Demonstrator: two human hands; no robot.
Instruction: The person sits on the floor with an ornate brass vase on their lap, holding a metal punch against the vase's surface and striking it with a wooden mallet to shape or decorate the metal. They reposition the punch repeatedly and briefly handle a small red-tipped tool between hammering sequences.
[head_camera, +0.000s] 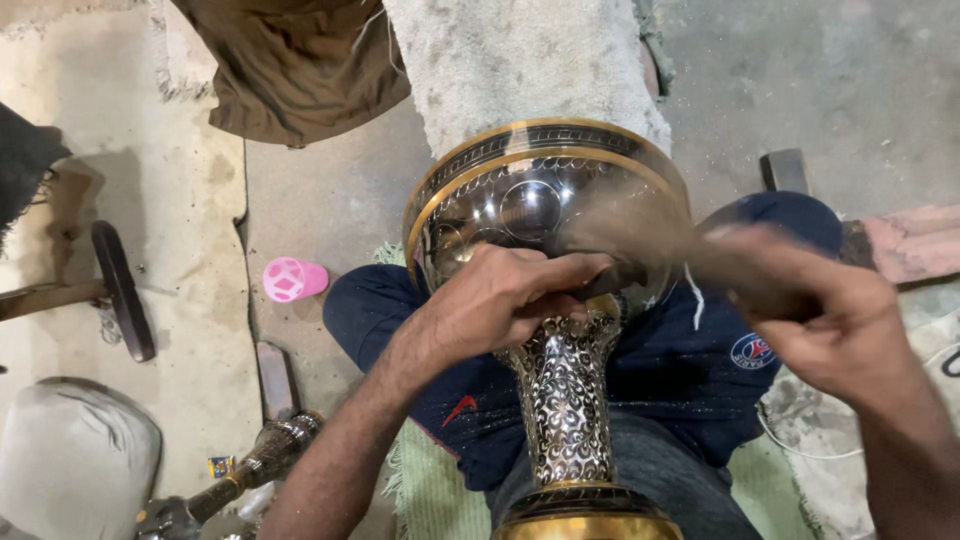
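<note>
**Brass vase under the chisel, right hand a blur**

Brass and black enamel fill the middle of the view: a big engraved vase (555, 300) lies across the person's lap, wide bowl pointing away toward a pale fuzzy mat (520, 60), narrow patterned neck running back between the knees to a gold-banded foot at the bottom edge.

Left hand (510, 295) is down on the shoulder of the vase, just where bowl meets neck. Fingers are curled tight, nearly closed, pinching a short dark tool (610, 278) whose tip is set against the metal. Knuckles rest on the vase itself.

Right hand (820, 320) is off to the side and smeared with motion. It looks wrapped closed around a dark handle (720, 265), the streak of it reaching toward the tool's end, but the blur hides the fingers, so how firmly it grips I can't say for certain.

Now the risks, as I judge them. The striker and the left fingers are very close together; a blow landing off-centre could catch the knuckles. The bowl is round and polished, so the tool tip could skid and scratch the finished pattern. The vase is only cradled on the legs, with nothing clamping it, so a hard hit might roll it.

Around the seat: a pink cup (293, 279) on the floor to the left, a second engraved piece (250, 470) lying lower left, brown cloth (300, 70) above.
</note>
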